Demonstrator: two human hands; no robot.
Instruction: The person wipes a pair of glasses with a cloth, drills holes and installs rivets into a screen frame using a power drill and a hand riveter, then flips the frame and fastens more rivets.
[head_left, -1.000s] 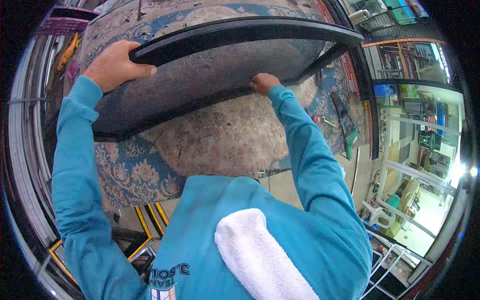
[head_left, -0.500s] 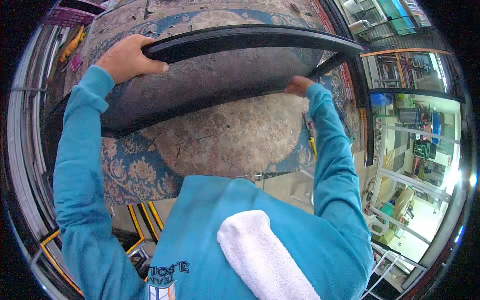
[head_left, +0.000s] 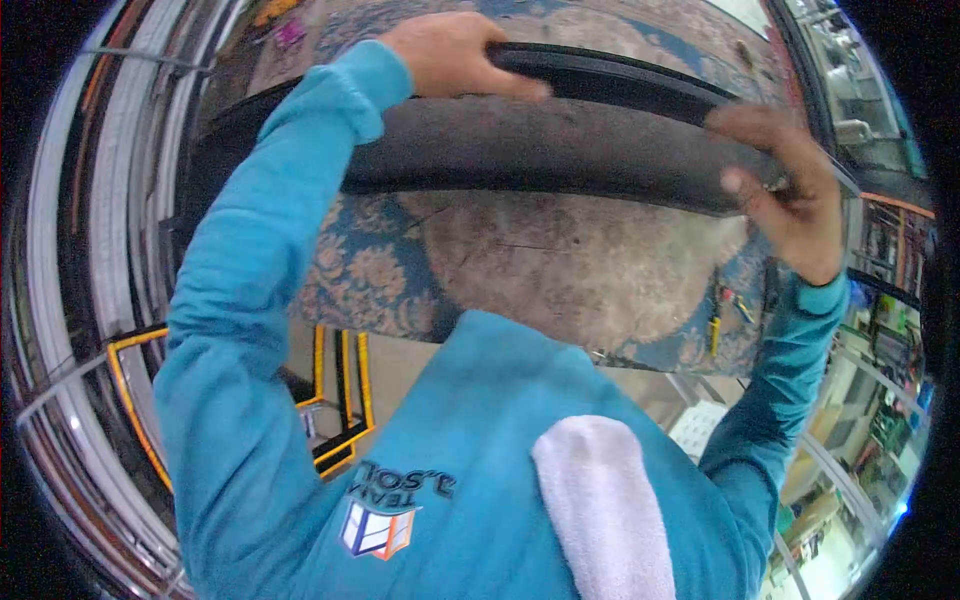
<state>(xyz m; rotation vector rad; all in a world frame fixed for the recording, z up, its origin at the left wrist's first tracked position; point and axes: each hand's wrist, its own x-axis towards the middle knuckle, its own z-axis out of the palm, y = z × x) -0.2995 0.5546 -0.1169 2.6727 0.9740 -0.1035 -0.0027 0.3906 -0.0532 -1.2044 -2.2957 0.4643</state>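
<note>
A black frame (head_left: pixel 620 88) with dark mesh (head_left: pixel 540 145) stands tilted on its edge over a patterned carpet. My left hand (head_left: pixel 465 58) grips the frame's upper bar, thumb on the near side and fingers behind. At the right end of the frame, my right hand (head_left: pixel 785 185) is blurred, with thumb and fingers apart around the corner area. Whether its fingers touch the bar is hard to make out. A white towel (head_left: pixel 605 500) hangs over the front of the blue shirt (head_left: pixel 480 400).
The blue and beige carpet (head_left: pixel 370 265) lies below the frame. A yellow-handled tool (head_left: pixel 714 335) rests on it at the right. Long metal profiles (head_left: pixel 60 200) line the left side. Yellow-edged black frames (head_left: pixel 365 385) stand at the lower left. Glass-fronted shelving is at the right.
My right hand has moved from the lower mesh edge to the frame's right end, its fingers spreading. My left hand still holds the upper bar. The whole view has shifted, and the frame appears lower-angled.
</note>
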